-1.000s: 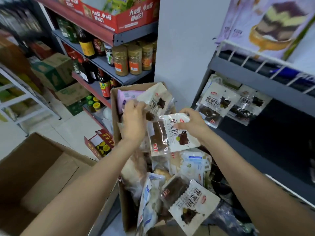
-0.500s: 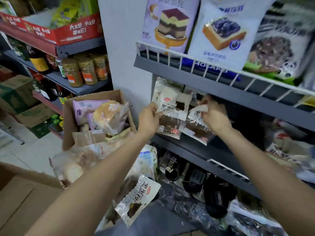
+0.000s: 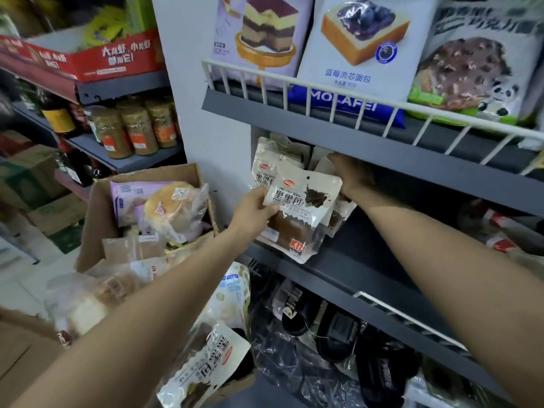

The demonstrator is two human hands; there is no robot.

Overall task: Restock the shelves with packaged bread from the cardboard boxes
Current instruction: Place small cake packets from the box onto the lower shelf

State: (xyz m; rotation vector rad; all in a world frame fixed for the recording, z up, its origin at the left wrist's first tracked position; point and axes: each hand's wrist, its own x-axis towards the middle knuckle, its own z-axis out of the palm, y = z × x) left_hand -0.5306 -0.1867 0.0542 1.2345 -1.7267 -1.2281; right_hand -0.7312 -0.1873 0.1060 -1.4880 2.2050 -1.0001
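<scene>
My left hand pinches the left edge of a white bread packet with black print and dark bread inside, held upright at the front of the grey middle shelf. Behind it stand more of the same packets. My right hand reaches under the upper shelf, its fingers on the packets behind; its grip is hidden by the front packet. The open cardboard box at lower left holds several bagged breads, and one white packet lies at its near end.
The upper shelf has a white wire rail with large bread bags behind it. Jars and bottles fill the left shelves. Black bagged slippers lie on the bottom shelf. Another brown box sits at lower left.
Both hands have gone from the cardboard box up to the middle shelf, each carrying a packet. The left hand's packet now stands at the shelf front, and the right hand has reached further in.
</scene>
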